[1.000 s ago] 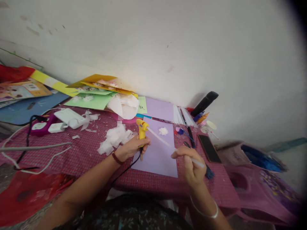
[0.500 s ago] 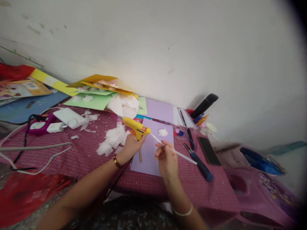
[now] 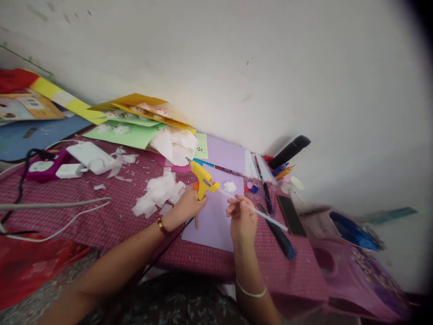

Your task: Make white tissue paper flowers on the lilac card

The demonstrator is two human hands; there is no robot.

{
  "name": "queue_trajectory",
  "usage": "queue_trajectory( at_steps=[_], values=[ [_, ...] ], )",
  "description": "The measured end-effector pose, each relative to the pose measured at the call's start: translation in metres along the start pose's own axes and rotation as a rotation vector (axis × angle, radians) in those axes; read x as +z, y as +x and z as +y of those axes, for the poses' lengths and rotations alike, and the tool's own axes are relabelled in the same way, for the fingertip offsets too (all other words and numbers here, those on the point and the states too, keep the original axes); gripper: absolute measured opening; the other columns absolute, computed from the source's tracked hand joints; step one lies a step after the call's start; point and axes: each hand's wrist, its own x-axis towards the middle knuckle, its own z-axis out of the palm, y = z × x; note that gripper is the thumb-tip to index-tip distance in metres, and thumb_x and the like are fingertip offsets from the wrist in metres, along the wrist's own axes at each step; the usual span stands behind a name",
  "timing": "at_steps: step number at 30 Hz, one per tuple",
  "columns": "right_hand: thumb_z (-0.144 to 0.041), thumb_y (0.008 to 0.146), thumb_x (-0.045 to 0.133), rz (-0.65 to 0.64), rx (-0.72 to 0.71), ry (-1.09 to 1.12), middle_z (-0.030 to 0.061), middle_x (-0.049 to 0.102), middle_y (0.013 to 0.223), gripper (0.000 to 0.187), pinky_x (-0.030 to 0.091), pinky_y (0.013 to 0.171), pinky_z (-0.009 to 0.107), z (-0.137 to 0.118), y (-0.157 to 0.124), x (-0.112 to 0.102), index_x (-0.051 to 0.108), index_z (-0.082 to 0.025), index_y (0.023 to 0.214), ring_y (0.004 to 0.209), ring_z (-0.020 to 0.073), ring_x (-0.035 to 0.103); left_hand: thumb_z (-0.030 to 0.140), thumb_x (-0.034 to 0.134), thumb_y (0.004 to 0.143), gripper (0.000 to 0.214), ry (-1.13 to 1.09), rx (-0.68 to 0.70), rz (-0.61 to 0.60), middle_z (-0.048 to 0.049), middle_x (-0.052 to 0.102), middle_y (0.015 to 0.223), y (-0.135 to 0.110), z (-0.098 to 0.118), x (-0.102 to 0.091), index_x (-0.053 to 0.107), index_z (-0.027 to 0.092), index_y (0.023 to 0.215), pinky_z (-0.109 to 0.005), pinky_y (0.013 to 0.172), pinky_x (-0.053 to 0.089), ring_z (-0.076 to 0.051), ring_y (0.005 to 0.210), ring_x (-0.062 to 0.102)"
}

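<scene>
My left hand grips the handle of a yellow glue gun, held above a lilac paper sheet on the table, nozzle pointing up and to the left. My right hand pinches a long clear glue stick whose far end meets the back of the gun. A small white paper tuft lies on the lilac sheet just beyond the gun. Its black cord runs down off the table edge.
A red checked cloth covers the table. White paper scraps lie left of the gun. Coloured sheets are stacked by the wall. A phone, a blue brush, pens and a black remote-like object lie at the right. Chargers and cables sit left.
The gun was tipped from upright to slanting with its back toward my right hand. My right hand came in closer, sliding along the glue stick, and the stick's end now reaches the gun.
</scene>
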Motion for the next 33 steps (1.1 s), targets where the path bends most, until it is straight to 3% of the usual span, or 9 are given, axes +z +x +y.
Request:
queue_trajectory(
  at_steps=[7,11,16,20,23,28,33],
  values=[
    [-0.036,0.093,0.057,-0.042,-0.044,-0.069,0.0071,0.077,0.093,0.021,0.046,0.052,0.025,0.017,-0.015,0.010,0.064,-0.019,0.103,0.061,0.0120,0.065,0.022,0.050,0.085,0.024,-0.017,-0.056,-0.085,0.0007,0.052,0.056,-0.006,0.004,0.014,0.048,0.018,0.061,-0.025,0.054,0.030,-0.013,0.054,0.050],
    [-0.037,0.092,0.059,-0.044,0.017,0.016,0.0052,0.076,0.089,0.020,0.044,0.050,0.024,0.018,-0.015,0.013,0.064,-0.020,0.101,0.057,0.0111,0.062,0.022,0.052,0.086,0.027,-0.032,-0.064,-0.061,0.0012,0.050,0.056,-0.007,0.006,0.019,0.048,0.018,0.060,-0.025,0.055,0.031,-0.012,0.054,0.049],
    [-0.038,0.087,0.064,-0.115,0.070,0.148,-0.0010,0.071,0.079,0.023,0.043,0.048,0.023,0.013,-0.013,0.016,0.063,-0.024,0.105,0.052,0.0089,0.056,0.023,0.053,0.087,0.028,-0.160,-0.023,-0.105,0.0014,0.052,0.056,-0.007,0.011,0.017,0.051,0.017,0.060,-0.024,0.057,0.034,-0.012,0.057,0.050],
    [-0.032,0.080,0.071,-0.170,0.103,0.142,-0.0009,0.070,0.082,0.038,0.043,0.048,0.022,0.011,-0.016,0.016,0.059,-0.024,0.116,0.053,0.0091,0.056,0.035,0.056,0.087,0.034,-0.310,-0.027,-0.208,0.0017,0.053,0.053,-0.007,0.014,0.013,0.053,0.016,0.059,-0.023,0.054,0.036,-0.012,0.054,0.051],
    [-0.028,0.077,0.072,-0.161,0.177,0.125,-0.0017,0.068,0.080,0.039,0.044,0.047,0.022,0.010,-0.015,0.014,0.059,-0.023,0.113,0.052,0.0086,0.055,0.037,0.056,0.086,0.033,-0.356,-0.038,-0.206,0.0009,0.055,0.054,-0.007,0.011,0.010,0.054,0.016,0.060,-0.023,0.052,0.038,-0.012,0.052,0.051],
    [-0.030,0.075,0.073,-0.120,0.289,0.127,-0.0031,0.065,0.073,0.031,0.041,0.045,0.019,0.012,-0.009,0.002,0.063,-0.020,0.103,0.049,0.0067,0.051,0.042,0.064,0.079,0.030,-0.537,-0.084,-0.091,0.0035,0.052,0.051,-0.014,0.008,-0.012,0.054,0.016,0.068,-0.023,0.050,0.038,-0.010,0.046,0.047],
    [-0.030,0.073,0.075,-0.115,0.377,0.140,-0.0044,0.062,0.068,0.026,0.041,0.045,0.019,0.014,-0.008,-0.008,0.065,-0.020,0.095,0.048,0.0065,0.050,0.045,0.067,0.077,0.033,-0.715,-0.198,-0.190,0.0068,0.045,0.046,-0.053,0.009,-0.062,0.050,0.018,0.068,-0.021,0.042,0.031,-0.007,0.039,0.039]
  ],
)
